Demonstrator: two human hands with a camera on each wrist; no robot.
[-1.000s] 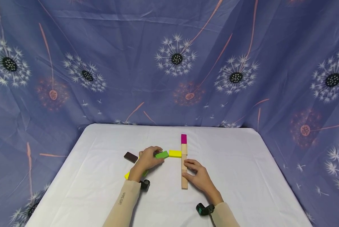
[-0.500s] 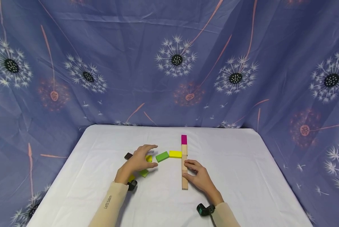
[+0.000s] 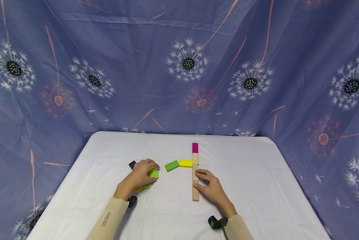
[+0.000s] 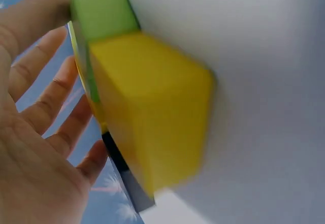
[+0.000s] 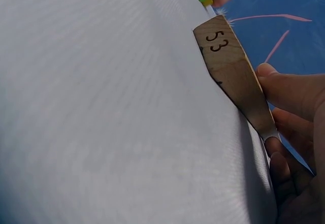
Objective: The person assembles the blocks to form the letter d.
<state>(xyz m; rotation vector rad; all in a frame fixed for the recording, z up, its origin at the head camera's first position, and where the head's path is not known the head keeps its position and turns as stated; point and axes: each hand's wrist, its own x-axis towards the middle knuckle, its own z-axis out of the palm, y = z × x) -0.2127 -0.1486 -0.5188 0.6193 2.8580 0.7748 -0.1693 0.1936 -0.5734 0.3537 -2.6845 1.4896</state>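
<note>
My left hand (image 3: 138,173) lies over a cluster of light green (image 3: 153,174) and yellow (image 3: 138,189) blocks, its thumb on their near side and fingers on the far side. In the left wrist view the thumb touches a green block (image 4: 101,8) beside a yellow block (image 4: 157,92), and the other fingers are spread and fairly straight. My right hand (image 3: 212,187) rests its fingertips against a row of plain wooden blocks (image 3: 196,194) laid end to end. In the right wrist view a wooden block (image 5: 228,66) carved "53" lies against the thumb.
A magenta block (image 3: 195,148) tops the wooden row. A yellow block (image 3: 186,163) joins its left side, with a green block (image 3: 171,166) angled beyond it. Partly behind the left hand lies a dark brown block (image 3: 132,164). White cloth (image 3: 245,173) covers the table; a patterned curtain (image 3: 155,66) hangs behind.
My left hand has left the angled green block and moved left onto the cluster. The dark block and cluster have shifted slightly left. My right hand has stayed in place.
</note>
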